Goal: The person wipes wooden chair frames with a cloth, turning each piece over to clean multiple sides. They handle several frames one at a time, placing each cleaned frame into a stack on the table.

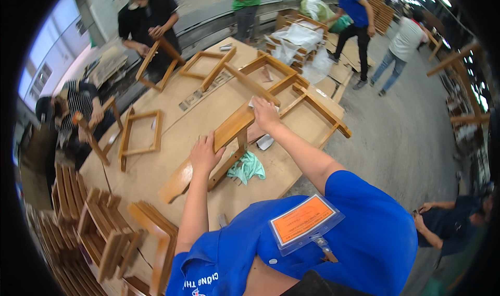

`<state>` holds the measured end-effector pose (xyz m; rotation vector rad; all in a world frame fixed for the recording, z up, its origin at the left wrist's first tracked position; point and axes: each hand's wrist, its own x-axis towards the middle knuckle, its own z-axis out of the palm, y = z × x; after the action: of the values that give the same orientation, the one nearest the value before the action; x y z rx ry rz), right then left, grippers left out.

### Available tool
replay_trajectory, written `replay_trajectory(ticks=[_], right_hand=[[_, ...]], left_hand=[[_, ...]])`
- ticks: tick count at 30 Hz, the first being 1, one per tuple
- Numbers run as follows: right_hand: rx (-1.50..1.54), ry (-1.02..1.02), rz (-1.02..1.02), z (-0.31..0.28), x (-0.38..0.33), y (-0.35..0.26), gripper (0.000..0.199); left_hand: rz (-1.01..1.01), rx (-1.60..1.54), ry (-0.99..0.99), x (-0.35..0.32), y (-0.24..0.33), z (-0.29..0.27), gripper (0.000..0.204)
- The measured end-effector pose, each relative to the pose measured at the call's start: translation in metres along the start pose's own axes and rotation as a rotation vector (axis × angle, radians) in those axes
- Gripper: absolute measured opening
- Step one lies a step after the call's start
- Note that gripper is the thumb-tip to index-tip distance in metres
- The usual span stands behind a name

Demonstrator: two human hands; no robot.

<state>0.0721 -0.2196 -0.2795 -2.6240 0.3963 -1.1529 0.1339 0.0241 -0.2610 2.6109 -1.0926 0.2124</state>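
A wooden frame piece (229,132) with a broad slanted top rail lies on the plywood worktable (172,134). My left hand (204,154) rests flat on the rail's lower part, fingers spread, steadying it. My right hand (264,114) presses a small pale pad, likely sandpaper (253,102), against the rail's upper end. A crumpled green cloth (247,167) lies on the table just below the frame.
More wooden frames (139,134) lie across the table, and stacked slatted parts (99,223) stand at the near left. A person in black (148,20) handles a frame at the far side. Others stand or sit on the right and left. Plastic-wrapped goods (299,38) sit behind.
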Motion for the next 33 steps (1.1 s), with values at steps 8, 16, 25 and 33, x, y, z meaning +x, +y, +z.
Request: replay_trajectory(ticks=[8, 16, 25, 33], right_hand=[[0.083, -0.455, -0.383, 0.007, -0.034, -0.031, 0.043], [-0.062, -0.210, -0.063, 0.007, -0.011, -0.021, 0.042], [-0.041, -0.325, -0.162, -0.003, -0.009, 0.006, 0.042], [0.046, -0.447, -0.529, -0.002, -0.033, 0.002, 0.046]], left_hand=[[-0.022, -0.057, -0.054, 0.002, 0.001, -0.005, 0.073], [-0.050, -0.054, -0.047, -0.003, 0.005, -0.007, 0.073], [-0.052, -0.063, -0.042, -0.002, 0.002, -0.009, 0.072], [-0.058, -0.087, -0.049, 0.001, 0.001, -0.008, 0.070]])
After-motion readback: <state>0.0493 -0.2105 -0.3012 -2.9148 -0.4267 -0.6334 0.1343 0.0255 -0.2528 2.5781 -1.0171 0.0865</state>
